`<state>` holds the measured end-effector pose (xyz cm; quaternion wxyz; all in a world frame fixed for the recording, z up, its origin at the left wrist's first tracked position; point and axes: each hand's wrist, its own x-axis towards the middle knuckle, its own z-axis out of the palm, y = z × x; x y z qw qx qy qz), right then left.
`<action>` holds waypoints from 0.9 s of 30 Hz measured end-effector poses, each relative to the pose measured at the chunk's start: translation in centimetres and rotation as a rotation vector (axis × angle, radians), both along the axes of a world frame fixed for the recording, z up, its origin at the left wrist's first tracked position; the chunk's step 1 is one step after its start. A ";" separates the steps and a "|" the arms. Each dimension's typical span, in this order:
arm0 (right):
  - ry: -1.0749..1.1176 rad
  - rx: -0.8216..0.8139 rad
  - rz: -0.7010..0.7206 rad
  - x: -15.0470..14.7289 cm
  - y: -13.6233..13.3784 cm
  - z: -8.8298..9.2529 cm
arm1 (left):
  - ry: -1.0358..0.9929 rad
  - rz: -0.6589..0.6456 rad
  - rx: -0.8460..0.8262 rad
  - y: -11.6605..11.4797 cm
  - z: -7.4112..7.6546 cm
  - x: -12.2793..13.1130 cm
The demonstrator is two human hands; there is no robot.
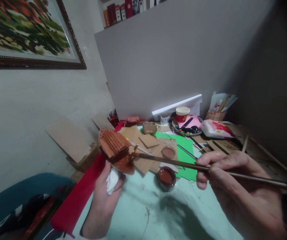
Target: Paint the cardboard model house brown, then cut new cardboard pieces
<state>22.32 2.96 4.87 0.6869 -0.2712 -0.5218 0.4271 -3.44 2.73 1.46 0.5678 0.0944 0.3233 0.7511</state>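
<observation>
Fingers of the right hand (245,190) are pinching a long, slender, brown-handled paintbrush (175,163), its tip sitting right by a reddish-brown painted model with a ridged roof (115,145) — whether it's touching, I can't tell. Over on the other side, the left hand (106,196) is gripping a crumpled white tissue (112,181) in curled fingers and holding that model up above the pale green tabletop (136,213). Below the brush, a round, dark-rimmed pot of brown paint (165,176) is standing — a shallower round pot (168,152) is sitting behind.
</observation>
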 end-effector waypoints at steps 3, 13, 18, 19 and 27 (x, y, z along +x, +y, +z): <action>0.021 0.006 -0.023 0.0 -0.2 0.3 | 0.006 0.027 0.007 -0.1 0.2 0.1; 0.062 0.031 -0.068 0.8 -0.1 1.0 | 0.046 0.146 -0.014 -0.3 0.3 0.4; -0.022 0.011 -0.045 1.1 0.3 0.2 | 0.053 0.199 -0.045 -0.4 0.6 0.6; -0.033 0.010 -0.046 1.2 0.4 0.1 | 0.049 0.196 -0.051 -0.4 0.6 0.6; 0.066 -0.021 -0.143 2.2 0.5 0.6 | -0.023 0.081 0.004 0.1 0.7 0.0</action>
